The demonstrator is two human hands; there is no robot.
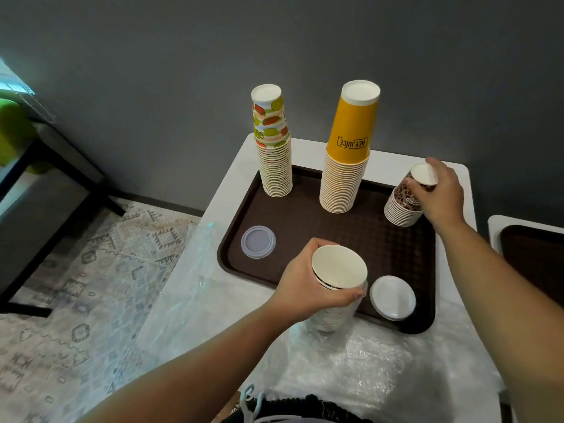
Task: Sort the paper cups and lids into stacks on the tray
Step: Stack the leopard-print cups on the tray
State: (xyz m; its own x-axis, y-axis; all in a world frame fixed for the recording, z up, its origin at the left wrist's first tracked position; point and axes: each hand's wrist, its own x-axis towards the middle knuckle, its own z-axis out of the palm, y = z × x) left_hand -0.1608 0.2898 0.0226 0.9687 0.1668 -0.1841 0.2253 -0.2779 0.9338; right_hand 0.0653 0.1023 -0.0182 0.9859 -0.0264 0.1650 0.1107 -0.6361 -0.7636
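A brown tray (305,227) lies on a white table. At its back stand a tall upside-down stack of fruit-print cups (273,148) and one of yellow cups (348,154). My right hand (439,193) grips the top of a short upside-down stack of brown-patterned cups (399,209) at the tray's right edge. My left hand (308,285) grips an upright stack of white cups (337,276) at the tray's front edge, its lower part still in clear plastic. A clear lid (258,241) lies at the tray's left. A white lid stack (392,297) sits front right.
Crumpled clear plastic wrap (351,367) covers the table's near side and hangs over its left edge. A second brown tray (534,261) sits on another white table at the right. A grey wall stands close behind. A patterned rug (91,270) covers the floor at left.
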